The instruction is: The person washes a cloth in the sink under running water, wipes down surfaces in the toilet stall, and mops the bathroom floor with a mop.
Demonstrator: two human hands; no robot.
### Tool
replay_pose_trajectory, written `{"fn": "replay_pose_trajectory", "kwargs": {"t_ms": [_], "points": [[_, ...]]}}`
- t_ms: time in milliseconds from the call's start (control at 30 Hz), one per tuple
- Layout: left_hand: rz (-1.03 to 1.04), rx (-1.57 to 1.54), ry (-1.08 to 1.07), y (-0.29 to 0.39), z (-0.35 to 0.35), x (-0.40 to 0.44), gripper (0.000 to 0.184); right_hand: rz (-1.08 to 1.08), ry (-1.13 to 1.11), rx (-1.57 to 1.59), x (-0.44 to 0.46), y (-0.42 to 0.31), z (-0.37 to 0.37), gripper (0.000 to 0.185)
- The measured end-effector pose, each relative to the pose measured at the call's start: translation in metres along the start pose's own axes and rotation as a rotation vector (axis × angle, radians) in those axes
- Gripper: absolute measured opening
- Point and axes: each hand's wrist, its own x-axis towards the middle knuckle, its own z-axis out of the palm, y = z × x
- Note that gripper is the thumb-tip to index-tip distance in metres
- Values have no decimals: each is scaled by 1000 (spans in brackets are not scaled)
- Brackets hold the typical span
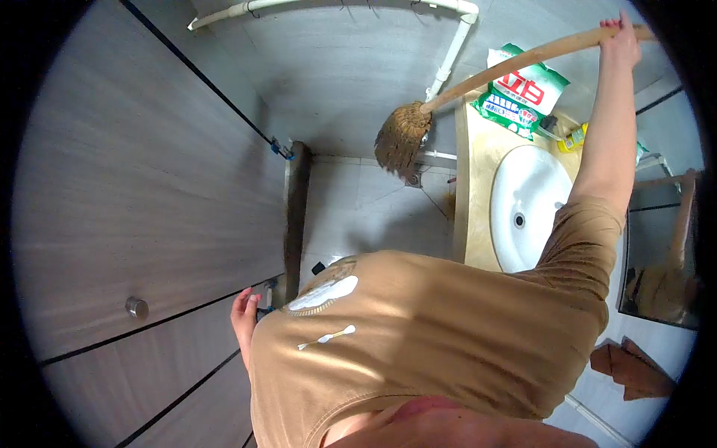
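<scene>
My right hand (621, 46) is raised at the upper right, its fingers wrapped round the wooden handle of a broom (515, 63). The broom slants down to the left, and its worn straw head (404, 138) hangs over the tiled floor beside the counter. Part of the handle crosses above a green and white detergent bag (523, 91). At the lower left, my left hand (244, 313) hangs by my side close to the grey panel door, fingers loosely bent and apart, with nothing seen in it. My body hides part of that arm.
A white oval sink (529, 205) is set in a beige counter (478, 172) on the right, with a yellow bottle (573, 139) behind it. A mirror (659, 261) stands at the far right. White pipes (448, 56) run along the wall. A floor drain (414, 180) lies below the broom head.
</scene>
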Motion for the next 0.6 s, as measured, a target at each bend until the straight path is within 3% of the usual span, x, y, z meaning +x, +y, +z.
{"fn": "replay_pose_trajectory", "kwargs": {"t_ms": [33, 100, 167, 333, 400, 500, 600], "points": [[1, -18, -2, 4, 2, 1, 27, -3, -54, 19, 17, 4, 6, 29], [-3, -47, -13, 10, 5, -1, 31, -806, -95, -904, 25, 6, 38, 30], [-16, -57, 9, 12, 6, -2, 31, -348, 75, -518, -7, -48, 87, 17], [-34, -72, 12, 6, 7, -4, 31, -688, 225, -1026, -32, -52, 69, 27], [-32, -177, 0, -16, 3, 9, 31, -732, 275, -1157, -36, -46, 51, 32], [-28, -14, 11, 16, 18, -8, 30, -764, 333, -1330, -29, -34, 28, 40], [26, -50, -24, 15, 20, -13, 30, -752, 365, -1437, -38, -23, 23, 47]]}}
